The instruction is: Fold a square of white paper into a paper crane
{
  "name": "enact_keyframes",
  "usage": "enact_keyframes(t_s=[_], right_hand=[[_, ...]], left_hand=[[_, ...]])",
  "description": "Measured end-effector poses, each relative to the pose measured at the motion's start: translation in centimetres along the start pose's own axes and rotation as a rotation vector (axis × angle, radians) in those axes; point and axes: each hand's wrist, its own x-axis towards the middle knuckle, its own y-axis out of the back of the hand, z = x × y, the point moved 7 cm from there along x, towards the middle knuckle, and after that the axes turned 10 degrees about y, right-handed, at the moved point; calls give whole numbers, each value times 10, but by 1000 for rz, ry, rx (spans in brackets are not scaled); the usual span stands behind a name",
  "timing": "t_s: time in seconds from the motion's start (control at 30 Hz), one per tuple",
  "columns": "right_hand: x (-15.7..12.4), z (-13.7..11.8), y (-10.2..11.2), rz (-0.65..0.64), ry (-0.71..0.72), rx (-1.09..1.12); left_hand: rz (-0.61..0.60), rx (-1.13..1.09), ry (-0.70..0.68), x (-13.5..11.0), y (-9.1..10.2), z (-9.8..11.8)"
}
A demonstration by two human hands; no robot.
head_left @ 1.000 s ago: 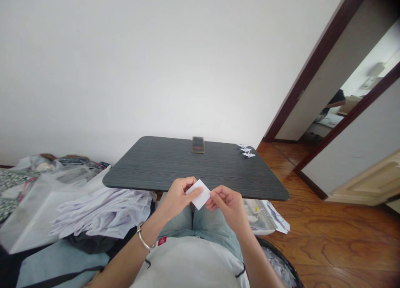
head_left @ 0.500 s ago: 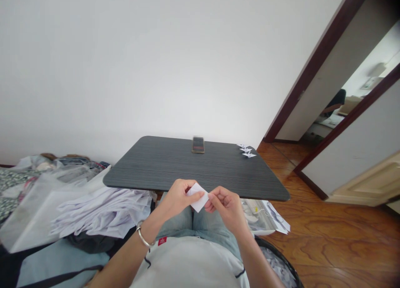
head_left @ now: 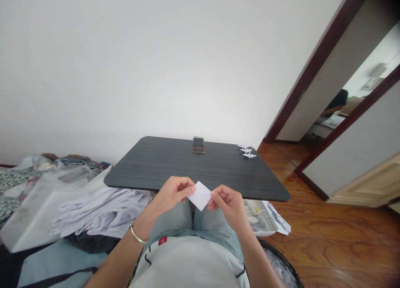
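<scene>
Between my hands is a small white square of folded paper [head_left: 200, 196], turned like a diamond, in front of the table's near edge and above my lap. My left hand [head_left: 176, 190] pinches its left corner between thumb and fingers. The right corner is pinched by my right hand [head_left: 227, 200], whose other fingers are curled in. A faint crease crosses the paper. Several white folded paper cranes [head_left: 246, 151] stand in a row at the far right of the dark table [head_left: 162, 163].
A phone-like dark object [head_left: 198, 145] is at the table's back, by the white wall. White cloth or paper [head_left: 103, 213] is heaped at left. A white bin [head_left: 261, 219] and a black-rimmed bag of scraps [head_left: 278, 263] are at right. Beyond the doorway, a person [head_left: 336, 103] is partly visible.
My left hand has slid left from over the paper's face to its left corner, so more of the square shows. My right hand keeps its pinch on the right corner.
</scene>
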Motion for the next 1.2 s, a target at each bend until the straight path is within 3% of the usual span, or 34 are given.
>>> enact_keyframes(t_s=[0.37, 0.7, 1.2], right_hand=[[1, 2, 1, 5, -40, 89], [-2, 7, -3, -18, -100, 178], [-1, 1, -9, -21, -40, 80]], left_hand=[[-27, -113, -7, -5, -3, 7], [24, -57, 44, -5, -4, 7], [37, -46, -27, -3, -12, 3]])
